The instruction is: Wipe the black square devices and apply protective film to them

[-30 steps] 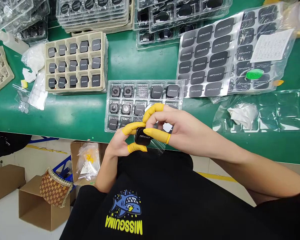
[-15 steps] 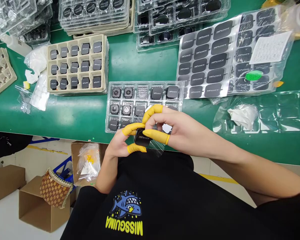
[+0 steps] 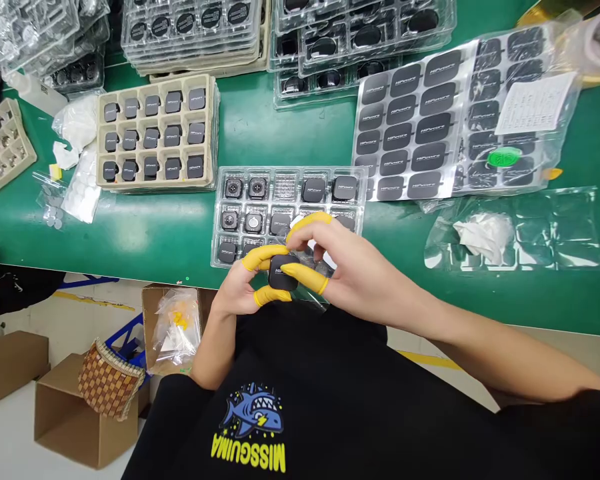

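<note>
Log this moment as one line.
Left hand: holding black square piece | right hand: thumb over its face | clear film: beside piece | clear tray: on green table, partly hidden

I am facing a green table (image 3: 290, 137), where a clear compartment tray (image 3: 285, 189) is lying. Left of that tray, a stack of beige trays (image 3: 211, 127) is standing, and farther left of it a small yellow scrap (image 3: 55, 172) is resting. Beyond it, two stacks of clear trays (image 3: 195, 60) are rising. Right of it, label sheets (image 3: 413, 130) and a clear plastic blister (image 3: 570, 232) are lying.
</note>
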Motion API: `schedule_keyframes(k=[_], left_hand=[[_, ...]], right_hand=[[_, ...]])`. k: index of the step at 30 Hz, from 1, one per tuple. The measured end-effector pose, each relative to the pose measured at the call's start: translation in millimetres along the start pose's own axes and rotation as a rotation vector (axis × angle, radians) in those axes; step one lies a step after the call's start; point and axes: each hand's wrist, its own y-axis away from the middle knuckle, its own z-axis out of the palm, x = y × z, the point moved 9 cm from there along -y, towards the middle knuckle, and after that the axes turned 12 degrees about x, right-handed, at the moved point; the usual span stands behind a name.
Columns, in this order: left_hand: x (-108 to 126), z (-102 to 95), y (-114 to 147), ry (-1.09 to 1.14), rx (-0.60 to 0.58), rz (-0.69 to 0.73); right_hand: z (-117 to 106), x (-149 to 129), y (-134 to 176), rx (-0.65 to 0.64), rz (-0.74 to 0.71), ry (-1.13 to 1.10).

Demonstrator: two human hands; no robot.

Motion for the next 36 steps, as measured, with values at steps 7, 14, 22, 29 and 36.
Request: schedule_keyframes(k=[7,14,22,29,36], left_hand=[[-3,-1.3,0,-0.009,0.022,0.010],[-18,0.8,12,0.064,0.046,-0.134],[-24,1.4,14,0.144,0.077,-0.174],[-21,-2.8,12,0.030,0.091,-0.128],[-12,-18.6,14,-0.056,0.200,-0.050]], right_hand=[[25,27,16,-0.171,0.347,-0.185],[41,41,16,-0.140,0.495,-0.325],[36,45,4,-0.110,0.473,-0.326],[41,50,7,-0.149,0.472,-0.215],[32,54,-29,-0.069,0.255,-0.054]])
